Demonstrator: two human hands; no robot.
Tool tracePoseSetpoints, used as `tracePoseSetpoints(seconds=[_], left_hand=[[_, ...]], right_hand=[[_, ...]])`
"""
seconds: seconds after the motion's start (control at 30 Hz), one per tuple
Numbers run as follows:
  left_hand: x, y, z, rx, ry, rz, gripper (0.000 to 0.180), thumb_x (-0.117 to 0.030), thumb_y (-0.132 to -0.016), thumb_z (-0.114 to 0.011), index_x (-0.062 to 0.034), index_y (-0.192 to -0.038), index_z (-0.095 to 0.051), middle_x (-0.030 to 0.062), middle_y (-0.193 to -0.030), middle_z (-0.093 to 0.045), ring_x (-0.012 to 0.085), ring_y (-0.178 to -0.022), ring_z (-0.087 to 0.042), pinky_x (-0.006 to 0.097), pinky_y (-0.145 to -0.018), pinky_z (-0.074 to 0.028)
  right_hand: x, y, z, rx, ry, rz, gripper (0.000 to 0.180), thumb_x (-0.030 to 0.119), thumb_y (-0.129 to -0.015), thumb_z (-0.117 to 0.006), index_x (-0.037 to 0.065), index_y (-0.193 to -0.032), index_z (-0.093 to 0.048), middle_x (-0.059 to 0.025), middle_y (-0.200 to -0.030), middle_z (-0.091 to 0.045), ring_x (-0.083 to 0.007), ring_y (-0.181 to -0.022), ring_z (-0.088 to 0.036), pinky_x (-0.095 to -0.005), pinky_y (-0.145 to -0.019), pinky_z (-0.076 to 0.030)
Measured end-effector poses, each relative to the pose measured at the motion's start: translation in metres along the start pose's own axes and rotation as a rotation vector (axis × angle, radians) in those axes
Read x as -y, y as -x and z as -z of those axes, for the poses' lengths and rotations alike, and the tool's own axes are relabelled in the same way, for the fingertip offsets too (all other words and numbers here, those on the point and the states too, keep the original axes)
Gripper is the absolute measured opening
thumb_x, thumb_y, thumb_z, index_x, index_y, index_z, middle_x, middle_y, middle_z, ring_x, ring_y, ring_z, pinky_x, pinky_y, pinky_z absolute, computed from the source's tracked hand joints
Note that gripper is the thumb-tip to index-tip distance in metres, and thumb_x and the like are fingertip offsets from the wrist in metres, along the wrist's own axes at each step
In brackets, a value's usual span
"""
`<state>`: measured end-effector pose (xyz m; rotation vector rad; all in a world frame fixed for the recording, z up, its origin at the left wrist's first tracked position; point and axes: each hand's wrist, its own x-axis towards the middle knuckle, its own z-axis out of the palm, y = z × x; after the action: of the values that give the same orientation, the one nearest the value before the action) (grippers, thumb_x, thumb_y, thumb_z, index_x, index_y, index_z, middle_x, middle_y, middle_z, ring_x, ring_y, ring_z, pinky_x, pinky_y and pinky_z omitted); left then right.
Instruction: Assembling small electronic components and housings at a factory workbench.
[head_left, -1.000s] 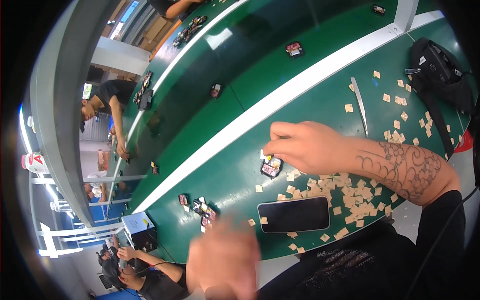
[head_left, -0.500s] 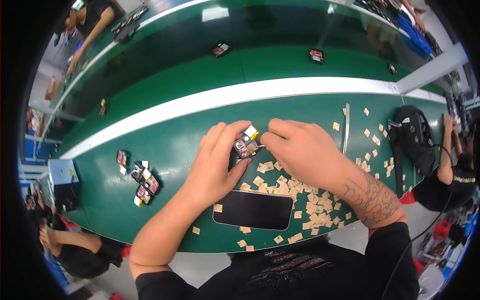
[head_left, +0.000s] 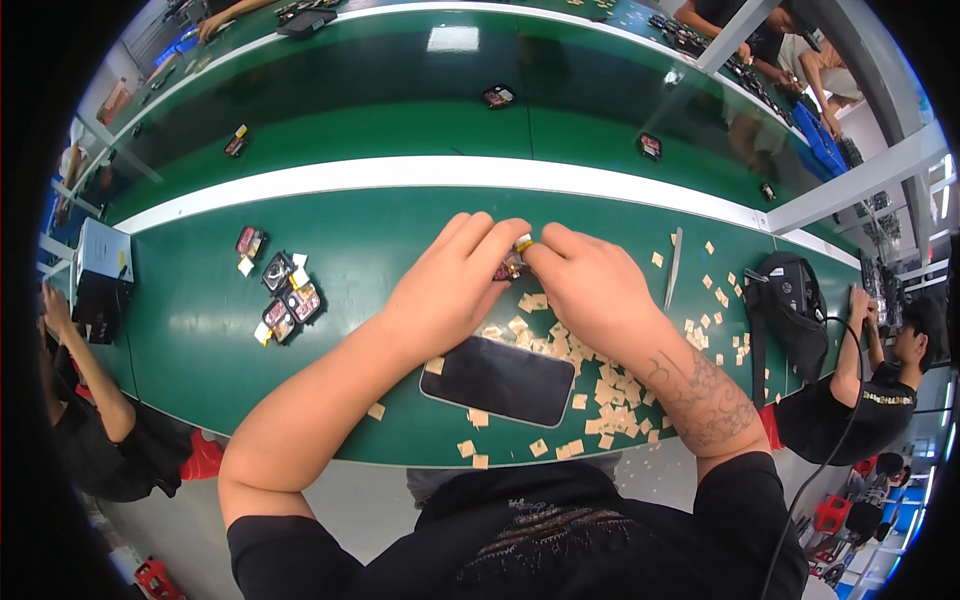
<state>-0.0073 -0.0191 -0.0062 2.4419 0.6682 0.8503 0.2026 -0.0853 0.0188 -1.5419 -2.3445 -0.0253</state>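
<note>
My left hand (head_left: 455,280) is closed around a small electronic module (head_left: 507,268), a dark housing with a reddish circuit board and a yellow-and-white tab. From the other side, my right hand (head_left: 590,275) meets it with pinched fingers; what they grip is hidden. The two hands nearly touch, covering most of the module. Just below them a black-screened phone (head_left: 500,383) lies flat, with small tan paper squares (head_left: 612,395) scattered beside it and under my right forearm. Several similar modules (head_left: 292,303) sit grouped on the table to the left.
A slim silvery tool (head_left: 674,268) lies right of my hands, near a black bag (head_left: 790,300). Beyond a white rail (head_left: 430,171), a green belt (head_left: 380,115) carries spaced modules. A white-and-black box (head_left: 103,265) stands far left. Other people sit at both sides.
My view has tilted, shifting the whole scene. My right fingers have closed in against the module, now mostly covered; a thin metal tip seen there earlier is hidden. Modules on the belt have moved right.
</note>
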Motion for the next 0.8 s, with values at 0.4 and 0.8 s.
tracePoseSetpoints(seconds=[0.4,0.8], left_hand=[[0.003,-0.003,0.008,0.065,0.179,0.212,0.056,0.001,-0.087,-0.083,-0.0044,-0.135,-0.055,0.0187,-0.126,-0.068,0.0373,-0.121,-0.068,0.047,-0.102,-0.057],[0.012,-0.004,0.002,0.074,0.016,-0.003,0.034,-0.005,-0.085,-0.087,-0.0065,-0.117,-0.076,0.0101,-0.117,-0.075,0.0334,-0.108,-0.068,0.044,-0.095,-0.057]], right_hand=[[-0.034,-0.008,-0.022,-0.168,-0.596,-0.225,0.022,0.009,-0.097,-0.077,0.005,-0.119,-0.074,-0.0124,-0.102,-0.07,-0.0266,-0.088,-0.073,-0.0371,-0.078,-0.058],[-0.041,-0.006,-0.02,-0.031,-0.911,-0.25,0.016,0.005,-0.1,-0.074,0.002,-0.115,-0.072,-0.0131,-0.106,-0.079,-0.026,-0.097,-0.078,-0.0373,-0.087,-0.06]])
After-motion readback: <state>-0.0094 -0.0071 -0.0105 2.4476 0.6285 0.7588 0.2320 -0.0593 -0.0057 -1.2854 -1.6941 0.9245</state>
